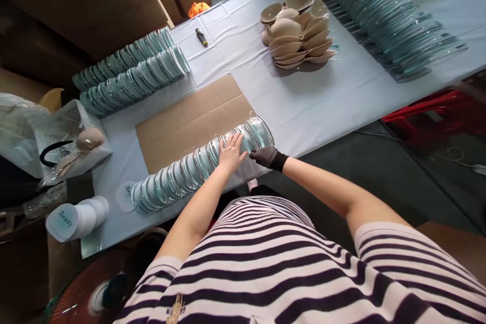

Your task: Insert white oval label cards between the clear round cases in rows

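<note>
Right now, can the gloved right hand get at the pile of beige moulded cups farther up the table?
Probably yes, with a lean: the right hand rests on the near row of clear teal-edged packs, and only bare pale cloth lies between it and the beige cups.

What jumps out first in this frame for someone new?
The long row of clear teal-tinted packs lying on a cardboard sheet at the table's near edge, with the bare left hand pressed on top and the dark-gloved right hand at its side. Similar rows lie far left and far right, with a pile of beige moulded cups between them.
</note>
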Demonstrator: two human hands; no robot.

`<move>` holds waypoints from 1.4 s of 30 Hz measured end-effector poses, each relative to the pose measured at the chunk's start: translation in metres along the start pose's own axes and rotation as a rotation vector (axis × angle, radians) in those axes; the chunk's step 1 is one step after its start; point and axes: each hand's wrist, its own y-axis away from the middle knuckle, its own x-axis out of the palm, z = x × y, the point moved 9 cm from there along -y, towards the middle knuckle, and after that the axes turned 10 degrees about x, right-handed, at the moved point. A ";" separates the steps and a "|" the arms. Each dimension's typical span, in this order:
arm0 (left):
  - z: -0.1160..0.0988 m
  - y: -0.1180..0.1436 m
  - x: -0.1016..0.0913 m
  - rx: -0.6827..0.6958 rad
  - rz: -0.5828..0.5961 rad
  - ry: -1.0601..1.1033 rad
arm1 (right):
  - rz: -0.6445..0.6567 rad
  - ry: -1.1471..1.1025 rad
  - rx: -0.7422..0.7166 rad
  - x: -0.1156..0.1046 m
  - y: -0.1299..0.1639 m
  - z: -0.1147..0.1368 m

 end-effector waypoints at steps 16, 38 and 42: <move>-0.036 -0.043 0.000 0.152 0.044 0.041 | -0.027 0.124 0.441 -0.115 -0.053 -0.073; -0.031 -0.041 0.003 0.131 0.058 -0.043 | -0.041 0.003 0.059 -0.064 -0.019 -0.052; -0.032 -0.043 0.003 0.117 0.075 -0.018 | -0.040 -0.081 0.232 0.004 0.027 -0.068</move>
